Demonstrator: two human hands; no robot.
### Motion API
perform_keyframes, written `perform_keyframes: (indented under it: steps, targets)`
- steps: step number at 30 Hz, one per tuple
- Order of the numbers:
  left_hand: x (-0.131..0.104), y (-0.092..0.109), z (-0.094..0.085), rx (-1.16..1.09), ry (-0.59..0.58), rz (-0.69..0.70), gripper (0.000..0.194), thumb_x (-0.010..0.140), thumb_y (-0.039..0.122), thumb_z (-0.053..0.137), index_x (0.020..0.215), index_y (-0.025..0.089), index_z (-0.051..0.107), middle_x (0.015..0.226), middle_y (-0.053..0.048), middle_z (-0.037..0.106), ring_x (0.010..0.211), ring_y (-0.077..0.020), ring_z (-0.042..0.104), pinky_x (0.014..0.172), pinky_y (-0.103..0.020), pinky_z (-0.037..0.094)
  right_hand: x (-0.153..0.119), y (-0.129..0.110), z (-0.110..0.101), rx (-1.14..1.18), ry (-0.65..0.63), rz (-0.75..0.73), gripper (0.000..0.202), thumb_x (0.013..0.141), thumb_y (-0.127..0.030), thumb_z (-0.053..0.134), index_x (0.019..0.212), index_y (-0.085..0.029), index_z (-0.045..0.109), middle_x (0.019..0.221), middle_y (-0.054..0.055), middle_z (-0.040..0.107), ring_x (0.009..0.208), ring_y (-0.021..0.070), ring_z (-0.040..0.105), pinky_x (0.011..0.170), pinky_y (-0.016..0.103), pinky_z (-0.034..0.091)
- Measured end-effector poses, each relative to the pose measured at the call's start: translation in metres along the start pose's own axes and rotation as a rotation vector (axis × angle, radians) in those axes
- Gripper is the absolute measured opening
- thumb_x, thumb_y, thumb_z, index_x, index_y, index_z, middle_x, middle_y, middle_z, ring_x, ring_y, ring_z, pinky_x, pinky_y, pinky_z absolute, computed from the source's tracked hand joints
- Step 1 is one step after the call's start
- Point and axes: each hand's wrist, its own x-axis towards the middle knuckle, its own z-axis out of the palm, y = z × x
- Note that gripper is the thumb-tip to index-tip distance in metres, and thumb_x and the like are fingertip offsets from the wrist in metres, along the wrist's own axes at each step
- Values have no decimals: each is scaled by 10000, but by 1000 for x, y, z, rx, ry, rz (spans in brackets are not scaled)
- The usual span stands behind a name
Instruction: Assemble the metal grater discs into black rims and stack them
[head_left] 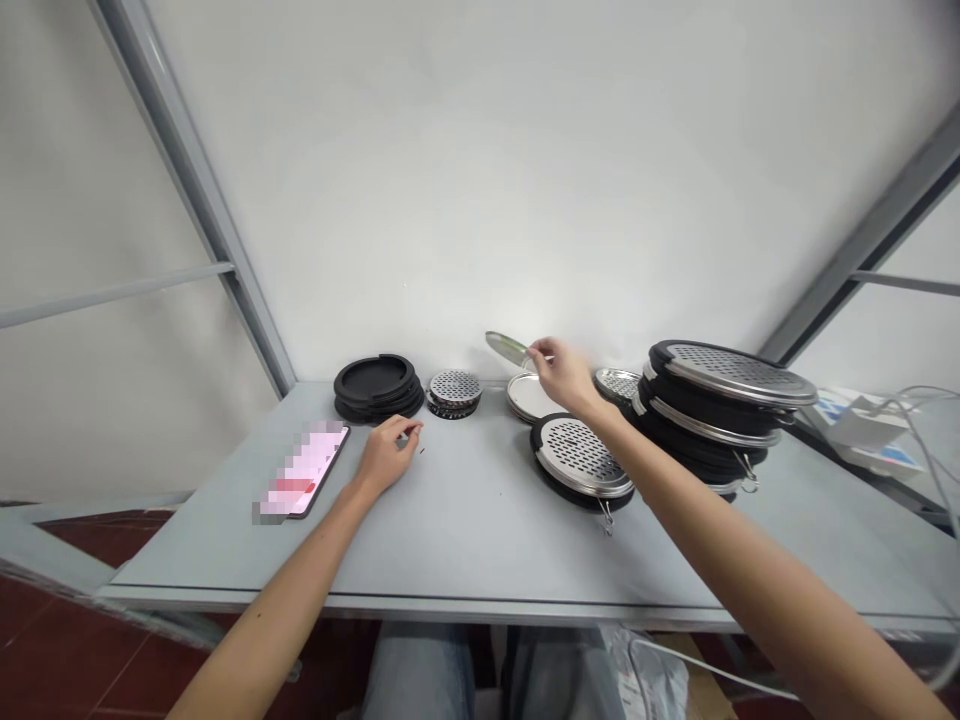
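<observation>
My right hand pinches the edge of a thin, round metal disc, raised and tilted above the table. Below it lies a stack of smooth, shiny round plates. My left hand rests low over the table, fingers curled and fingertips together; whether anything is between them is hidden. Nearest to it are a stack of black rings and a small pile of perforated metal discs. Under my right forearm sits a black-rimmed round assembly with a perforated metal top and a wire clasp.
Similar assemblies form a tall stack at the right, partly covering more perforated discs. A phone lies at the left of the grey table. White cables and papers are at far right; grey frame posts flank the table.
</observation>
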Motion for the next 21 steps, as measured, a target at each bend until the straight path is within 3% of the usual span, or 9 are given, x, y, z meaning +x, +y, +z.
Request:
perform_keyframes:
  steps: [2,6,10,16,21]
  targets:
    - [0,-1,0,7,19,12,160,884,197,514,906,180,672,850,-39,684,740,-156,607,698,-257,476,-13,-17,-3,-13,-119,-156,179,920,-273,478,940,-171,624,920,82,690,839,202,619,759,307,452]
    - [0,-3,-1,24,18,9,155,879,205,521,897,184,674,854,-38,697,717,-154,614,681,-254,475,-48,-45,-3,-80,-496,-584,152,926,-248,489,928,-180,625,891,73,668,832,189,592,752,294,432]
    - [0,-2,0,28,1,-8,157,883,217,524,890,183,676,842,-39,692,727,-157,617,692,-258,483,-71,-51,10,-90,-712,-729,151,915,-205,499,923,-177,647,891,64,668,839,187,597,772,294,428]
    - [-2,6,1,-10,-132,-20,161,876,264,556,935,190,687,864,-42,668,793,-171,634,726,-275,509,-86,-35,40,-200,-742,-680,153,864,-139,524,884,-168,673,862,73,680,846,195,611,799,302,426]
    - [-4,9,0,-57,-235,32,252,822,329,649,1033,196,680,1046,-74,655,970,-209,637,890,-333,512,-79,-9,27,-135,-556,-595,157,869,-192,527,936,-160,666,941,97,678,930,217,598,853,316,432]
